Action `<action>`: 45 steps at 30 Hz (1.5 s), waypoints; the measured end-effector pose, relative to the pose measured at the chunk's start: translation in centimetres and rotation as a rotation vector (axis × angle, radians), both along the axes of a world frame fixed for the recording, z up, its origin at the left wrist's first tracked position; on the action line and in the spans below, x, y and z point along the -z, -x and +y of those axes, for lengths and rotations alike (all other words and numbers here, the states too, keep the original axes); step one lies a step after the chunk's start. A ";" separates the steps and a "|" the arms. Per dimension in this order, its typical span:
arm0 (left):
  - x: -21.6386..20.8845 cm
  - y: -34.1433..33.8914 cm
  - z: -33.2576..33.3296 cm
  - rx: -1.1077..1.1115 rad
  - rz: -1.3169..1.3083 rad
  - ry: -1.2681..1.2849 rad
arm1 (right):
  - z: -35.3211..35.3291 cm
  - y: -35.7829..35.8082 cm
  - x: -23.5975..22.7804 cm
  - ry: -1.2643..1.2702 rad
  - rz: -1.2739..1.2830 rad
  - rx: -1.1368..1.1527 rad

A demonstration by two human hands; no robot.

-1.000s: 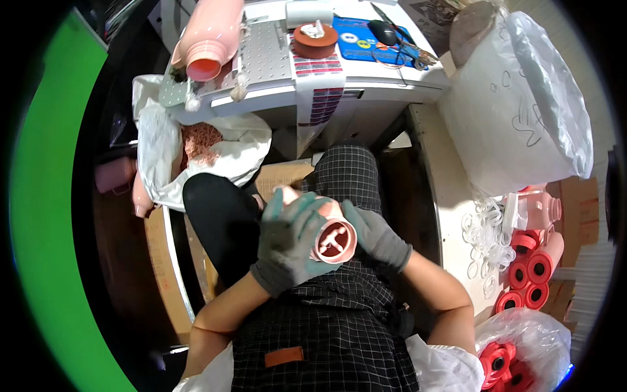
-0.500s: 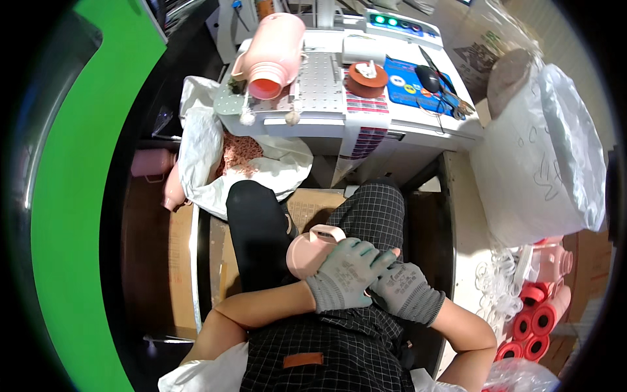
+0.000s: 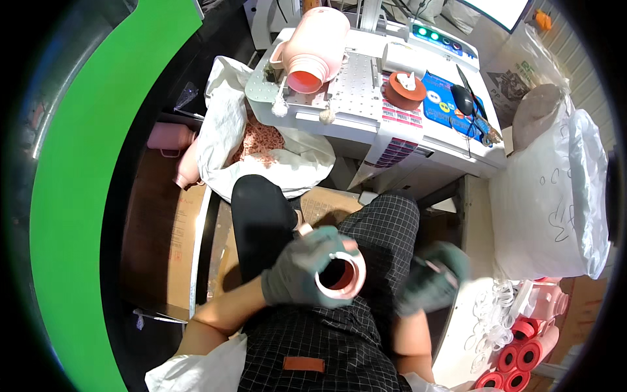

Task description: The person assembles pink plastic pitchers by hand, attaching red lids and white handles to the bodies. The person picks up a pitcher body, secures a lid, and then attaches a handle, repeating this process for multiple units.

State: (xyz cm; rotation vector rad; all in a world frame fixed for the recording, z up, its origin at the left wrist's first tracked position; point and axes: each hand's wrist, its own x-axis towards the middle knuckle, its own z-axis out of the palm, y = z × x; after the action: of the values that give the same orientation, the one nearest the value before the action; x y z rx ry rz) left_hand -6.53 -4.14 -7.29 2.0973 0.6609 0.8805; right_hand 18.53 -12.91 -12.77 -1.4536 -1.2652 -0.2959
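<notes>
Above my lap, my left hand [image 3: 304, 268], in a grey-green work glove, is closed round a pink bottle lid [image 3: 356, 291]. The lid's round, hollow underside faces up at me, dark within, and part of its loop handle shows past my fingers. Off to the right, by my knee, my gloved right hand [image 3: 431, 277] is smeared by motion. A small pale streak crosses its fingers, and I cannot make out whether it is a held thing.
A pink bottle [image 3: 317, 49] lies on the perforated white worktop [image 3: 356, 78], beside an orange tape roll [image 3: 405, 90]. A white sack [image 3: 304, 160] holds pink crumbs. White rings [image 3: 490, 313] and red-pink parts [image 3: 519, 356] sit at right, below a large white bag [image 3: 535, 202].
My left hand has turned the lid so that its hollow underside faces up. My right hand has left the lid and moved right. The view has shifted.
</notes>
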 end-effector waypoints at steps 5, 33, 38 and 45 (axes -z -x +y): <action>-1.5 -2.0 -1.2 0.132 0.106 -0.177 | 11.6 4.8 -3.8 0.320 0.241 -0.479; 2.2 -5.2 2.0 0.165 0.079 -0.147 | -15.1 -10.4 4.9 0.114 0.686 0.528; 0.2 -8.1 0.8 0.232 0.082 -0.375 | -2.8 -4.3 -6.0 0.313 -0.101 -0.361; -0.1 -6.2 2.2 0.152 0.029 -0.613 | 1.3 0.2 -2.4 0.480 -0.210 -0.579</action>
State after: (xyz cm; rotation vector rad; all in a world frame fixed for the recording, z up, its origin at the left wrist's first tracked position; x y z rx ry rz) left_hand -0.30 -1.95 -7.22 2.6605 0.2495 1.0599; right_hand 18.38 -11.59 -10.41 -1.3887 -1.9570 0.2706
